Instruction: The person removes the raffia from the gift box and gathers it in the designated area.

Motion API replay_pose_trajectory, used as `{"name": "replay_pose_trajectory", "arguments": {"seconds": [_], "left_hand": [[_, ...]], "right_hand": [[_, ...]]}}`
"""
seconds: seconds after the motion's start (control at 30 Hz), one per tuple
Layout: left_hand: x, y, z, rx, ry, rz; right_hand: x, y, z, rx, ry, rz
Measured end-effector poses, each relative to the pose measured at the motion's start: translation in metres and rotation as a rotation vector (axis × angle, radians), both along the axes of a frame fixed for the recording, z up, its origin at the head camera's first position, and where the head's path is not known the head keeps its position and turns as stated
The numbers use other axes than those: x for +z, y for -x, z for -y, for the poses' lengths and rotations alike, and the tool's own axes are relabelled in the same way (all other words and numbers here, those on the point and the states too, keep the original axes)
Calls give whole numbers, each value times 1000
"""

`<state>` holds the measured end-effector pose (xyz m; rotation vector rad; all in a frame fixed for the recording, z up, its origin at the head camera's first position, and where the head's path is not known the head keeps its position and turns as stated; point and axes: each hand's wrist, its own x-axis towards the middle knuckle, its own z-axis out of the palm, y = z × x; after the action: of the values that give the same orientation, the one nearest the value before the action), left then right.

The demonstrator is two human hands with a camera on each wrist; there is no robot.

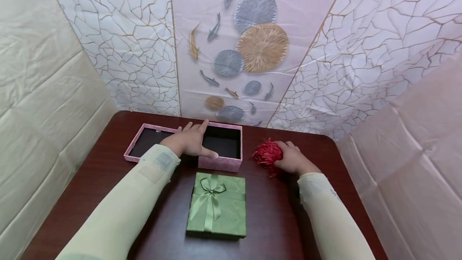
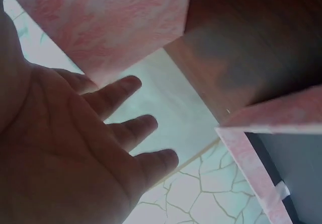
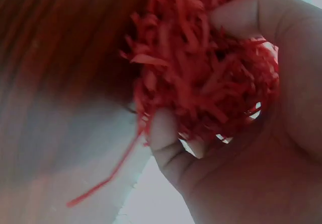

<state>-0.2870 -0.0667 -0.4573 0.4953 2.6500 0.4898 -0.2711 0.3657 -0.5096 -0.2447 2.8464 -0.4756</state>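
Observation:
A bundle of red shredded paper [image 1: 268, 155] lies toward the right of the table, and my right hand [image 1: 293, 159] grips it. In the right wrist view, thumb and fingers curl round the red shreds [image 3: 201, 73], with one long strand hanging loose. My left hand [image 1: 190, 139] rests at the left side of a pink box [image 1: 220, 165], its fingers spread and its thumb along the front rim. The box stands uncovered, its dark inside showing. In the left wrist view the left fingers [image 2: 146, 128] are straight beside the pink box wall [image 2: 115, 27].
The pink lid [image 1: 135, 143] lies inside-up, left of the box. In front sits a green gift box [image 1: 231, 208] with a ribbon bow. The dark wooden table [image 1: 270, 220] meets patterned cloth walls [image 1: 137, 51] at the back and sides.

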Motion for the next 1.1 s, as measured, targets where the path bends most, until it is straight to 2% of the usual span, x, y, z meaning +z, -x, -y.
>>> {"name": "replay_pose_trajectory", "arguments": {"seconds": [0.13,0.43,0.53,0.7,0.83,0.93,1.1], "left_hand": [[2,0,1,0,22,-23],[-4,-3,1,-3,-25,-83],[-5,-5,1,-7,-48,-130],[5,-10,2,6,-105,-232],[20,-22,7,28,-166,-294],[29,-36,14,64,-234,-317],[33,-62,28,147,-319,-329]], "right_hand": [[10,-2,1,3,5,7],[39,-11,7,-18,51,-13],[48,-14,10,-10,55,-35],[65,-20,14,13,26,-75],[80,-32,21,11,30,-118],[90,-43,28,17,38,-186],[98,-65,39,40,69,-298]]}}
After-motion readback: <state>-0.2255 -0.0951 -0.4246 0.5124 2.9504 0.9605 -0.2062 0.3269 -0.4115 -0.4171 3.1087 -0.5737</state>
